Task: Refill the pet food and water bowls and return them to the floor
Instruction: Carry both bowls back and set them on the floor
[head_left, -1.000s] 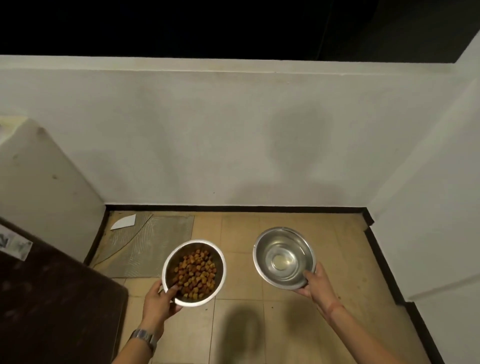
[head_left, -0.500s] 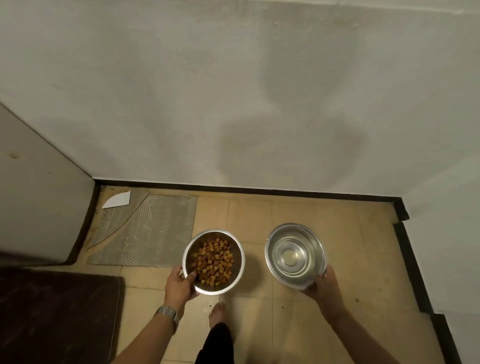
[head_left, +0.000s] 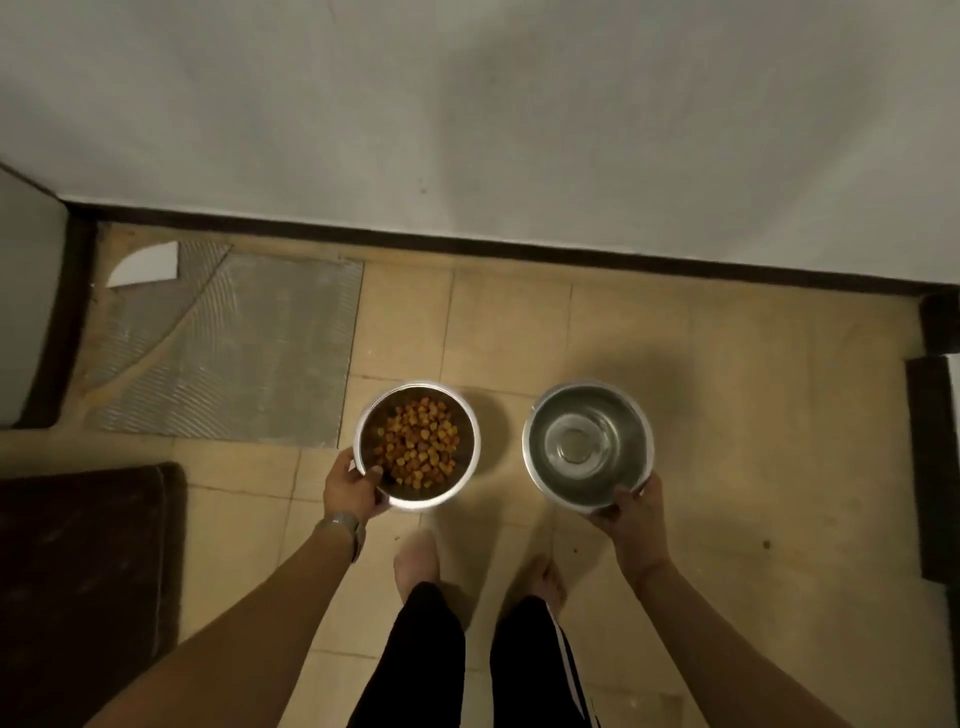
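At the near left, a dark brown mat (head_left: 78, 571) is seen lying on the tiled floor (head_left: 753, 415). Farther off on the left, a grey ridged patch (head_left: 249, 353) is exposed where a tile is missing, and a white shard (head_left: 148, 265) lies at its far left corner. No brand, label or writing can be read on anything in view.

The food bowl (head_left: 415, 444), a steel bowl filled with brown kibble (head_left: 418, 449), is gripped at its near left rim by the left hand (head_left: 353, 491); the thumb is hooked inside the rim and the fingers (head_left: 382, 506) are clenched beneath it. A metal wristwatch (head_left: 345, 525) is worn on that wrist. Whether the bowl rests on the floor cannot be told.

Two bare feet and black trousers (head_left: 415, 649) with white stripes on the right leg are seen between the arms.

To the right, well apart from the food bowl, the water bowl (head_left: 587, 447), a steel bowl holding clear water, is grasped at its near right rim by the right hand (head_left: 634, 512), thumb over the edge. A black skirting (head_left: 519, 254) runs along the base of the far white wall (head_left: 467, 130).
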